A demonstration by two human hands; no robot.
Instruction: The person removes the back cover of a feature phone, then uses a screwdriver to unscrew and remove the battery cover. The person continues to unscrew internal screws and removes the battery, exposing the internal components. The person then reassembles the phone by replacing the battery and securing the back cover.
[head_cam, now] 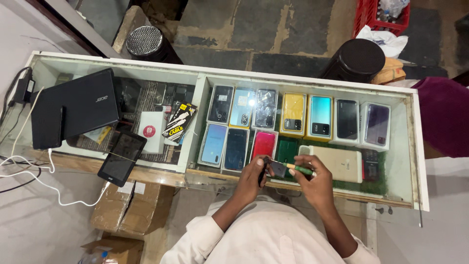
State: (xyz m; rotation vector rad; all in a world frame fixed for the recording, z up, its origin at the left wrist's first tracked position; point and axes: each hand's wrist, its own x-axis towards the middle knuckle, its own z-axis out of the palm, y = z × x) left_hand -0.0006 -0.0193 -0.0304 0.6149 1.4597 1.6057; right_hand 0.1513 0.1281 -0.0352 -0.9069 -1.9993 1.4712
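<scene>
Under the glass of the counter (195, 85), boxed phones (293, 115) in yellow, teal, red and blue fill the frame's middle, with a black laptop (80, 105) at upper left. Just below centre, the left hand (253, 173) has its grip clamped on a small dark device (266, 168). The right hand (312, 178) has its grip closed around a green-handled brush (290, 169), lying left-right with its bristles pointing left at the device.

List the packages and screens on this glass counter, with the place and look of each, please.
Laptop: black, closed, at the counter's left end.
Tablet: black, dark screen, on the front edge below the laptop.
Cable pack: black and yellow, flat, beside a white box.
Phone boxes: two rows under the glass, yellow, teal, blue, pink.
</scene>
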